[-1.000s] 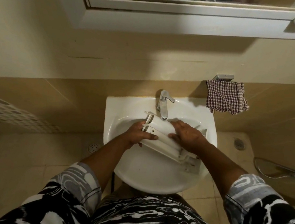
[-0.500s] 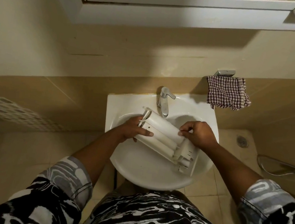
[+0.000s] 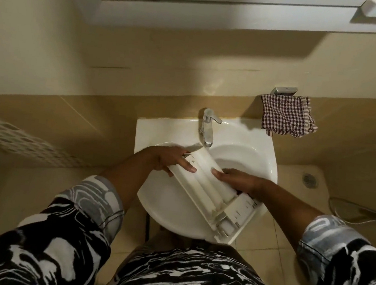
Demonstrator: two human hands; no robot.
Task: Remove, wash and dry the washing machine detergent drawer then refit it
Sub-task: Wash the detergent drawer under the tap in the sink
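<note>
Detergent drawer is over the white washbasin, lying diagonally. Its far end is just below the chrome tap. Its near end, w/ the wider front panel, sticks out past the basin's front rim at lower right. The ribbed, cream-white face is up. Can't tell if water is running.

L hand grips the drawer's far end from the left: fingers wrapped at the edge, one digit laid flat across the top face. R hand holds the right long side about mid-length, thumb pressed on top and pointing left. The rest of its fingers are hidden behind the drawer, so can't tell how they curl. Both hands are on the drawer, thumb tips near each other but apart. Both sleeves, L and R, are rolled back, black-and-white swirl print.

Also in view:
- Red-white checked cloth hangs from a chrome bracket on the wall, right of the tap.
- White mirror cabinet is above.
- Round floor drain is on the beige tiles right of the basin, w/ a spray hose beyond it.
- White perforated basket is at far left.
</note>
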